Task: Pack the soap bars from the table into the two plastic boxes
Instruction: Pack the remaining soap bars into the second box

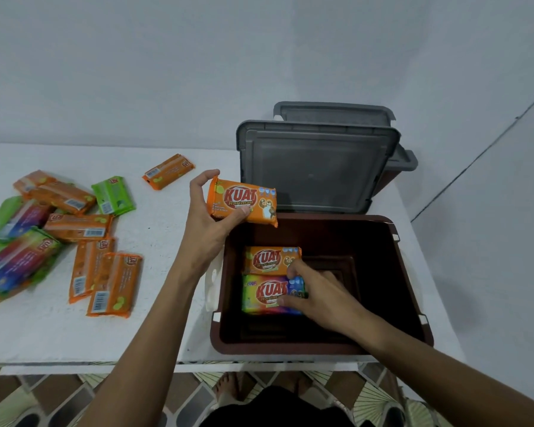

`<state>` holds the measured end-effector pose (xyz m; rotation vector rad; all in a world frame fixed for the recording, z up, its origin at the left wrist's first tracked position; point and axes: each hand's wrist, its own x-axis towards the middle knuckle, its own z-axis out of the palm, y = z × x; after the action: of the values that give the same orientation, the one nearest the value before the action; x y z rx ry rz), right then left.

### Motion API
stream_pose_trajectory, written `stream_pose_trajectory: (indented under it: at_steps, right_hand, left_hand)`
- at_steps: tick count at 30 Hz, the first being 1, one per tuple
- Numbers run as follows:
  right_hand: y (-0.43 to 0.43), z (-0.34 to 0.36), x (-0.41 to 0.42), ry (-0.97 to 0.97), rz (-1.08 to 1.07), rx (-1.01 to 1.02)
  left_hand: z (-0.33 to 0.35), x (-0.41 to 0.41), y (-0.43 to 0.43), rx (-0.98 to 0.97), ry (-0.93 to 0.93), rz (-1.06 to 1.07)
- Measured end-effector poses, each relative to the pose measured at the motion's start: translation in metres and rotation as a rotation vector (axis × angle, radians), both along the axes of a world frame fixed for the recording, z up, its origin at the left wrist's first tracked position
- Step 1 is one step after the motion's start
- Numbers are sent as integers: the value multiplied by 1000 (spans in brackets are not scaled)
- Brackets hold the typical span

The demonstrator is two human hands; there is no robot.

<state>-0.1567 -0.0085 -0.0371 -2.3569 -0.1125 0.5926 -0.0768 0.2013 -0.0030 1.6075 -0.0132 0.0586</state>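
Fingers, left: fingers (204,177) curl over the top edge of an orange soap bar (244,201), thumb under its lower edge; the left hand (208,217) grips it label up, above the far left corner of the brown box (409,272)
Fingers, right: fingers (293,266) are bent round the right end of a multicoloured soap bar (265,294), thumb at its near edge; the right hand (318,291) reaches down inside the box and holds it
Box contents: the multicoloured soap bar lies flat at the left of the box floor; a second orange bar (269,260) lies just beyond it, touching it, label up
Lids: a grey lid (315,167) leans upright behind the brown box; another grey lid (333,114) stands behind that one
Second box (386,183): mostly hidden behind the lids; only its right side shows
Loose bars: a heap of orange, green and multicoloured bars (74,229) lies at the left of the white table (167,241), several overlapping; one lone orange bar (168,171) lies apart, further back
Floor: patterned tiles (59,396) below the table edge
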Motion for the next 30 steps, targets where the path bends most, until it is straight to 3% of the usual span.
stream_pose_trajectory:
  at_steps: [7,10,13,15,18,23,26,30]
  right_hand:
    - [1,3,-1,-31,37,-31]
    - [-2,11,-1,-75,62,-188]
    - [-9,22,8,-184,-51,-271]
    - [-10,30,17,-251,-201,-147]
    - [1,41,28,-230,-384,286]
    - [26,54,37,-125,-396,843]
    - [28,54,36,-72,-469,994]
    - [18,50,34,12,-515,1099]
  left_hand:
    - [-1,0,1,1,-2,7]
    - [1,-1,1,13,-4,2]
    - [3,-1,3,30,-7,-9]
    - [5,-2,5,36,0,-19]
    - [10,-6,4,20,12,-33]
    - [15,-16,-1,-23,67,-124]
    - [19,-21,-4,81,34,-150]
    - [20,-20,0,381,-28,-155]
